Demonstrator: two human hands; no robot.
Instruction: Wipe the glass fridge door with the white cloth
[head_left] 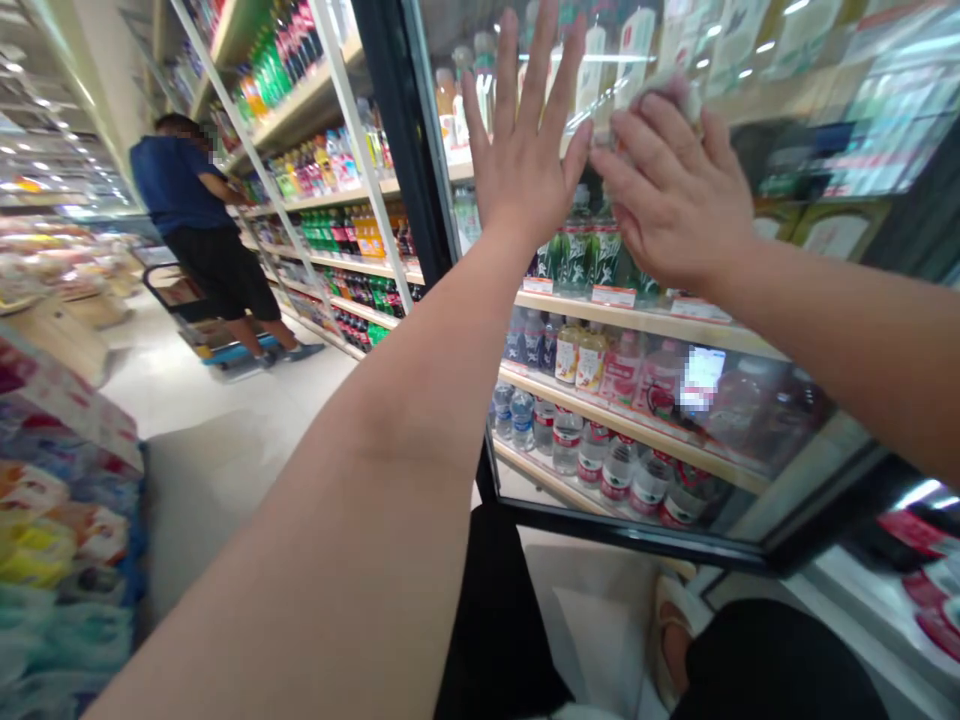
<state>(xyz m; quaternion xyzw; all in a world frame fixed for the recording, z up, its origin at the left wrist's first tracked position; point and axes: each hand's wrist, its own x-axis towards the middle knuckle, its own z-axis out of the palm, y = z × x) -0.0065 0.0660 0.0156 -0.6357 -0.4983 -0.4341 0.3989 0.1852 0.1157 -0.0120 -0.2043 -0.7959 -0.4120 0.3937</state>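
My left hand lies flat against a glass refrigerator door, fingers stretched upward and apart. Right beside it, my right hand presses a small whitish cloth or wad against the same glass; only its edge shows above my fingers. The door has a black frame and stands swung out toward me. The glass reflects shelves of bottled drinks.
A long aisle of drink shelves runs along the left. A person in a blue shirt stands there by a low trolley. Packaged goods are stacked at my left. My legs show below, near a chest freezer.
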